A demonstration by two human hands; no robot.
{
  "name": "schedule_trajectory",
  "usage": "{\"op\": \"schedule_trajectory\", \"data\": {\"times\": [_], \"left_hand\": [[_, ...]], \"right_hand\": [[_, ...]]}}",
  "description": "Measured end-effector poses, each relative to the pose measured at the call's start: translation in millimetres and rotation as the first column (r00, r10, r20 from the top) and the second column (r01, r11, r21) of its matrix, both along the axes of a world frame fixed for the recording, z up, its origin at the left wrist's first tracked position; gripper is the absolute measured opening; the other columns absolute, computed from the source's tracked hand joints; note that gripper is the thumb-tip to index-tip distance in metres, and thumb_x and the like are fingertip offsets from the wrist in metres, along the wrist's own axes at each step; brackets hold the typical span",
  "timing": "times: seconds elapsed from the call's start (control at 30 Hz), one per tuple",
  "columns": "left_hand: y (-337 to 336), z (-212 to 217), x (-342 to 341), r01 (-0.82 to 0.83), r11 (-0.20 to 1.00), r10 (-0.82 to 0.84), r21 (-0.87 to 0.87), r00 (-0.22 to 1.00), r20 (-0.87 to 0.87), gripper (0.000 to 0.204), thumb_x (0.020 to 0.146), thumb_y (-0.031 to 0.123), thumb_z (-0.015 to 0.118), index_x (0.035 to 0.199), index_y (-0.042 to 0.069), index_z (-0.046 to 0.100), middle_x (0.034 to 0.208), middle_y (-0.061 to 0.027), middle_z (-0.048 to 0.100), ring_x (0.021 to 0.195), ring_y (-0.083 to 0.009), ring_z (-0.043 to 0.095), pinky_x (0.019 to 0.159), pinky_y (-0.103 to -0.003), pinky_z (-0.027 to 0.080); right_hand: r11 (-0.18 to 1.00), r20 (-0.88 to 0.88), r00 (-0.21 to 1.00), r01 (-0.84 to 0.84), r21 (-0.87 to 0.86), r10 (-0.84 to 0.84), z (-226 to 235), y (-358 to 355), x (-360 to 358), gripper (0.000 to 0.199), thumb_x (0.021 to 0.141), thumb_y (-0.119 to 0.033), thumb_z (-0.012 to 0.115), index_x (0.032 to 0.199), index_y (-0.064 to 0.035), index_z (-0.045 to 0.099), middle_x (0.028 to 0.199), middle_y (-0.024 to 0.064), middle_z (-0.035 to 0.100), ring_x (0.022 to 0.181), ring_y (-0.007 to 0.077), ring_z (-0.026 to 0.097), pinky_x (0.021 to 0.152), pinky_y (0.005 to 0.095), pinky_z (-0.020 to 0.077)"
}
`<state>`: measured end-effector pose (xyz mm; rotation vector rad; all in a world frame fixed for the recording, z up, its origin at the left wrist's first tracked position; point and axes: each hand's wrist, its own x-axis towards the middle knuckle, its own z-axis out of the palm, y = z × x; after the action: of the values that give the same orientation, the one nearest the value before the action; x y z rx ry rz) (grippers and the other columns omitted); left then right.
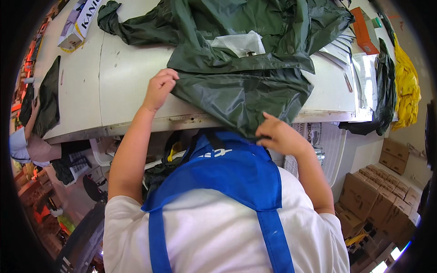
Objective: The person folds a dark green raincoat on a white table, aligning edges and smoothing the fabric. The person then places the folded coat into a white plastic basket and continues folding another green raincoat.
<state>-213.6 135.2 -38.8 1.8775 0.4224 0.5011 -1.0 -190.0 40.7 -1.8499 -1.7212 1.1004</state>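
A dark green, shiny raincoat (241, 93) lies spread over the white table, its lower part drawn past the front edge toward my apron. My left hand (159, 88) pinches the left end of its hem between thumb and fingers. At the lowest point of the cloth, my right hand (283, 135) has its fingers curled on the edge, one digit pointing up and away. White mesh lining (240, 44) shows in the middle of the coat. A sleeve (141, 31) stretches out to the far left.
A white table (132, 86) carries a long box (79, 25) at left, an orange box (364, 29) and papers (337, 50) at right. Yellow cloth (406, 86) hangs at right. Cardboard boxes (359, 195) are stacked below. Another person's arm (33, 116) reaches dark cloth at far left.
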Motion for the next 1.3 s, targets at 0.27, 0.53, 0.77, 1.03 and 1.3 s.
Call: {"op": "schedule_trajectory", "data": {"times": [0.27, 0.53, 0.77, 1.03, 1.3], "left_hand": [[-33.4, -34.3, -17.9, -0.039, 0.806, 0.273, 0.590, 0.910, -0.313, 0.036, 0.070, 0.006, 0.068, 0.104, 0.007, 0.055, 0.132, -0.0212, 0.037, 0.113, -0.0349, 0.047, 0.095, -0.038, 0.040], [-112.5, -15.3, 0.5, -0.595, 0.362, 0.508, -0.718, 0.772, -0.383, 0.061, 0.080, 0.006, 0.068, 0.127, 0.003, 0.029, 0.122, -0.0151, 0.048, 0.103, -0.0249, 0.055, 0.083, -0.038, 0.049], [-125.3, -4.1, 10.1, -0.505, 0.695, 0.513, -0.512, 0.847, -0.139, 0.046, 0.078, -0.003, 0.057, 0.121, 0.001, 0.042, 0.114, -0.0136, 0.055, 0.098, -0.0256, 0.058, 0.083, -0.037, 0.049], [-138.7, 4.1, 86.2, 0.456, 0.885, -0.291, 0.090, 0.695, -0.657, 0.055, 0.075, 0.010, 0.063, 0.128, 0.007, 0.048, 0.114, -0.0182, 0.055, 0.102, -0.0371, 0.055, 0.087, -0.042, 0.046], [-124.4, -10.4, 106.5, 0.483, 0.677, -0.187, 0.555, 0.842, -0.505, 0.051, 0.079, 0.031, 0.066, 0.127, 0.019, 0.053, 0.139, -0.0115, 0.039, 0.130, -0.0305, 0.033, 0.101, -0.046, 0.031]], "right_hand": [[0.981, -0.043, 0.984, 0.168, -0.092, -0.173, -43.8, 8.3, -27.8, 0.024, 0.080, -0.023, 0.065, 0.097, -0.0060, 0.066, 0.095, 0.0112, 0.065, 0.094, 0.0269, 0.060, 0.102, 0.0444, 0.0333], [0.901, 0.442, 0.805, 0.247, 0.358, -0.396, -65.5, 54.8, -20.1, 0.063, 0.069, -0.024, 0.073, 0.127, -0.0148, 0.050, 0.139, 0.0075, 0.041, 0.128, 0.0285, 0.036, 0.103, 0.0444, 0.0313], [0.962, 0.379, 0.885, 0.243, 0.124, -0.272, -91.6, 146.2, 95.3, 0.031, 0.078, -0.026, 0.065, 0.104, -0.0099, 0.065, 0.093, 0.0157, 0.065, 0.089, 0.0315, 0.061, 0.082, 0.0421, 0.0462], [0.928, -0.005, 0.929, 0.371, 0.018, -0.371, -99.9, 185.8, 127.8, 0.026, 0.082, -0.026, 0.065, 0.095, -0.0040, 0.066, 0.088, 0.0120, 0.066, 0.084, 0.0253, 0.062, 0.076, 0.0342, 0.0467], [0.212, 0.215, 0.086, 0.705, 0.676, -0.973, -97.4, -3.8, 88.8, 0.054, 0.080, -0.013, 0.069, 0.124, 0.0068, 0.043, 0.118, 0.0194, 0.054, 0.106, 0.0267, 0.051, 0.090, 0.0355, 0.0416]]}}
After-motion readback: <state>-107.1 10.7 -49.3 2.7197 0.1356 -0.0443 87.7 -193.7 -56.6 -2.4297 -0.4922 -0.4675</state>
